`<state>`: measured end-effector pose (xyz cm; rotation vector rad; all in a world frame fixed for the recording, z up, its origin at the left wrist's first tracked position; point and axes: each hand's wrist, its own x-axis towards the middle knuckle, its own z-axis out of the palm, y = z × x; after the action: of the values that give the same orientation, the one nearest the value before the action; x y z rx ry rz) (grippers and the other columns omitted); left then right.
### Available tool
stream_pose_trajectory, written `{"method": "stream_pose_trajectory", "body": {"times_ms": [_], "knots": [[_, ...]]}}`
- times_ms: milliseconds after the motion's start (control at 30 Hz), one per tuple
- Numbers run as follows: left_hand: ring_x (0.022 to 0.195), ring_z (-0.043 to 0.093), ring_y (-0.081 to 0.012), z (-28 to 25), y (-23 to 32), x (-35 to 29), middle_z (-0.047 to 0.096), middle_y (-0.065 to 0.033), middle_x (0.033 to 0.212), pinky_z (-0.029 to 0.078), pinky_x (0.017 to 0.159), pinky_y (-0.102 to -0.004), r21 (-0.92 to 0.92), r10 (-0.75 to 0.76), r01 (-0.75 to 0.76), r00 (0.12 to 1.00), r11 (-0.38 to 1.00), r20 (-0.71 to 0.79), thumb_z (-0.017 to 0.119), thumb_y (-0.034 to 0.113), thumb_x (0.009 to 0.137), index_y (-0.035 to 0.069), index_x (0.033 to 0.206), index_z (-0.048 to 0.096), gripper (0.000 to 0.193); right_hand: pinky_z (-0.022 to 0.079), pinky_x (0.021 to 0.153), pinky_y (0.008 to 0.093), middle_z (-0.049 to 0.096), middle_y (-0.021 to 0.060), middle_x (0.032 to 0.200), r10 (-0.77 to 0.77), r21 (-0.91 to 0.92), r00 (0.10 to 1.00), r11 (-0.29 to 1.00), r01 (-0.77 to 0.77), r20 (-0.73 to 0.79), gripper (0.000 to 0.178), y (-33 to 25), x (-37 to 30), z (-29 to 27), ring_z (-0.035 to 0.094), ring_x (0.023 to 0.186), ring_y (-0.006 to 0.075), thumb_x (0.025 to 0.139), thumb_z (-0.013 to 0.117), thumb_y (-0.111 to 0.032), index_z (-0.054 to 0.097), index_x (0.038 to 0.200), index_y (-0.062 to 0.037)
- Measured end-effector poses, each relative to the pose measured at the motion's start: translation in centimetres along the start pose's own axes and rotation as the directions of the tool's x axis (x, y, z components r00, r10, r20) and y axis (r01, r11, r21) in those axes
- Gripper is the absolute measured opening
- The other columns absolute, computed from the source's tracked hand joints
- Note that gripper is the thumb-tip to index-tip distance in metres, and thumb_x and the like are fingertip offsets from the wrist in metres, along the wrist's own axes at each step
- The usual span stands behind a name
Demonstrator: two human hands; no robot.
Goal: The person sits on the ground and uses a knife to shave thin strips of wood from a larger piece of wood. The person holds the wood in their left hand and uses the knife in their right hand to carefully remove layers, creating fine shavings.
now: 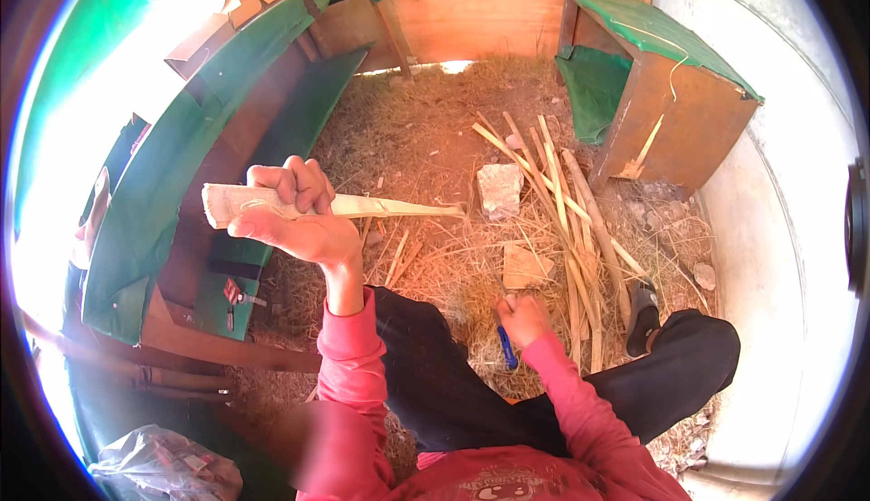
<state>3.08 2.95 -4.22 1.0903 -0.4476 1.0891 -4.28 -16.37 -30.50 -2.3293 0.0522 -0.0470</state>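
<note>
A pale strip of wood (385, 207) lies across the left hand (313, 220), fingers curled over it and clamped on it, as I watch from my distant post. The strip's broad end juts out to the left and its tapered end reaches right, above straw-strewn ground (444, 111). To the right and nearer, the right hand (524, 320) is closed around a slim blue tool (507, 349), well apart from the strip; I cannot make out the tool's far end. Beyond that fist I see a flat tan block (527, 267) and, farther off, a pale stone (499, 191). Long sticks (580, 238) lie in a loose bundle to their right, with a brown cabinet (684, 125) topped in green standing at far right. Along the left runs a green-covered bench (213, 93), and a clear plastic bag (168, 467) sits at near left.
</note>
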Motion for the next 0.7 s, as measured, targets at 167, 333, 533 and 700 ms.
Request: {"method": "stream_pose_trajectory", "body": {"times_ms": [167, 333, 533, 700], "knots": [[0.048, 0.018, -0.0042, 1.2, 0.6, 0.8, 0.024, 0.0044, 0.056, 0.01, 0.043, -0.0209, 0.069, 0.037, -0.03, 0.994, 0.997, -0.107, 0.029, 0.084, 0.083, 0.013, 0.071, 0.028, 0.072, 0.042, 0.048, 0.0368, 0.056, 0.0115, 0.055, 0.013, 0.347, 1.0, 0.938, -0.004, -0.021, 0.034, -9.8, -4.1, -7.9, 0.058, 0.048, 0.0224, 0.092, 0.062, -0.031, 0.058, 0.078, 0.0006], [0.048, 0.02, -0.0044, 1.2, 0.9, 0.6, 0.025, 0.0043, 0.057, 0.009, 0.043, -0.0211, 0.097, 0.031, -0.022, 0.996, 0.995, -0.088, 0.028, 0.086, 0.082, 0.013, 0.07, 0.028, 0.074, 0.044, 0.043, 0.0385, 0.054, 0.0096, 0.05, -0.189, 0.46, 0.956, 0.844, 0.275, -0.224, 0.026, -14.5, -6.5, -7.9, 0.06, 0.046, 0.0297, 0.089, 0.066, -0.022, 0.056, 0.078, -0.0011], [0.046, 0.02, -0.0055, 1.1, 0.1, 1.4, 0.024, 0.0039, 0.054, 0.012, 0.041, -0.0217, 0.058, 0.046, -0.04, 0.995, 0.997, -0.089, 0.034, 0.082, 0.084, 0.013, 0.07, 0.032, 0.07, 0.044, 0.043, 0.0435, 0.054, 0.0127, 0.05, -0.304, 0.225, 0.933, 0.912, 0.344, -0.192, 0.027, -13.6, -4.2, -6.7, 0.057, 0.045, 0.0357, 0.088, 0.066, -0.019, 0.051, 0.072, -0.0022], [0.048, 0.021, -0.0048, 1.9, 0.4, 0.6, 0.024, 0.0044, 0.058, 0.011, 0.043, -0.022, 0.116, 0.085, -0.076, 0.994, 0.99, -0.073, 0.035, 0.083, 0.082, 0.013, 0.07, 0.028, 0.072, 0.042, 0.041, 0.0404, 0.05, 0.0104, 0.048, -0.257, 0.361, 0.937, 0.872, 0.331, -0.237, 0.025, -14.9, -5.8, -8.8, 0.056, 0.042, 0.0314, 0.087, 0.068, -0.016, 0.05, 0.076, -0.0032]]}}
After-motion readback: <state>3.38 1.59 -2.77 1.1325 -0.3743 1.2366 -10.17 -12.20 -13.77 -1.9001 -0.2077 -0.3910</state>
